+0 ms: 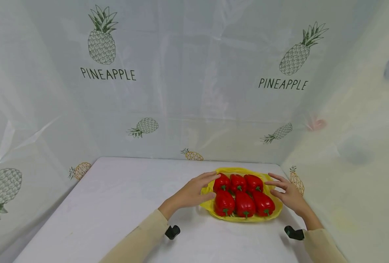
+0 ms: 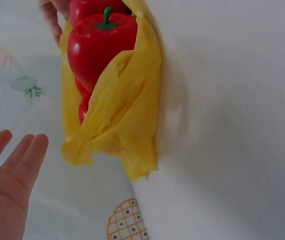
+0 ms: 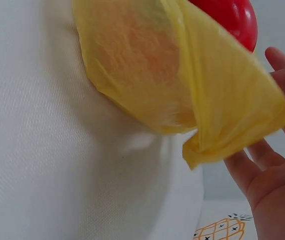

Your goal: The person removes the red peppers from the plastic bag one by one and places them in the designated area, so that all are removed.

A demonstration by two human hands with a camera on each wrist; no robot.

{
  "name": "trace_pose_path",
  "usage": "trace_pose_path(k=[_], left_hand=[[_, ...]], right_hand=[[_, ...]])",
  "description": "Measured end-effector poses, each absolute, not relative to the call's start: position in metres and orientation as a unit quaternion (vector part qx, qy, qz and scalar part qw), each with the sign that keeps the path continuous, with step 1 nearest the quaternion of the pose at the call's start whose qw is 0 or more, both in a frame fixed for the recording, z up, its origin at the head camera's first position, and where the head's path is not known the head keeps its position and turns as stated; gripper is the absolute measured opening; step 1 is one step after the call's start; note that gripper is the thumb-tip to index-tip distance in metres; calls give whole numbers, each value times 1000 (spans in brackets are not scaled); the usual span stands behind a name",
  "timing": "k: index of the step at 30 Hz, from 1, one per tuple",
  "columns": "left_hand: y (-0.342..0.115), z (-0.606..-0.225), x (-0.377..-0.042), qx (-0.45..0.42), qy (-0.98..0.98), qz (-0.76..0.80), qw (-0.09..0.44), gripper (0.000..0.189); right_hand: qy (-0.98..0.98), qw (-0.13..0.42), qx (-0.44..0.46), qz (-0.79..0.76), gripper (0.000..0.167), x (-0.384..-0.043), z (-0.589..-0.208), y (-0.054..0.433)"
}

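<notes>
Several red bell peppers with green stems lie in two rows on a spread yellow plastic bag. At the bag's left side is my left hand, its fingers straight and parted, holding nothing; in the left wrist view this hand is apart from the bag. My right hand hovers by the bag's right edge with fingers extended. The right wrist view has a flap of the bag in front of some fingers of that hand; whether they touch it I cannot tell.
Both hands work over a white table. Behind it hangs a pale sheet printed with pineapples, and similar sheets enclose the left and right sides. A black wrist device sits by the left sleeve, another device by the right.
</notes>
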State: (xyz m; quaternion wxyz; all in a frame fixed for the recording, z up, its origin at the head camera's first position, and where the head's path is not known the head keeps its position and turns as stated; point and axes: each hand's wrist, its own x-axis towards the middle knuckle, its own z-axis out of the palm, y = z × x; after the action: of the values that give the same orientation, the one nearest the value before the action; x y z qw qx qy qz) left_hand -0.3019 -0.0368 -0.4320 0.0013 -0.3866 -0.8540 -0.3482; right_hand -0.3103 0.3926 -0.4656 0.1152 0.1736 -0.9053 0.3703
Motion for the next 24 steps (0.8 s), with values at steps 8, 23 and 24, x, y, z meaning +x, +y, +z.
trace_pose_path(k=[8,23,24], left_hand=[[-22,-440,-305,-390,-855,-340,-28,66],[-12,-457,-310,-389,-864,-313,-59,65],[-12,-457,-311,-389,-864,-312,-61,65]], right_hand=[[-903,103,163,383,29,-310,-465,395],[-905,128,212,346,43,-311,-470,396],[-903,132,217,345,45,-311,-471,396]])
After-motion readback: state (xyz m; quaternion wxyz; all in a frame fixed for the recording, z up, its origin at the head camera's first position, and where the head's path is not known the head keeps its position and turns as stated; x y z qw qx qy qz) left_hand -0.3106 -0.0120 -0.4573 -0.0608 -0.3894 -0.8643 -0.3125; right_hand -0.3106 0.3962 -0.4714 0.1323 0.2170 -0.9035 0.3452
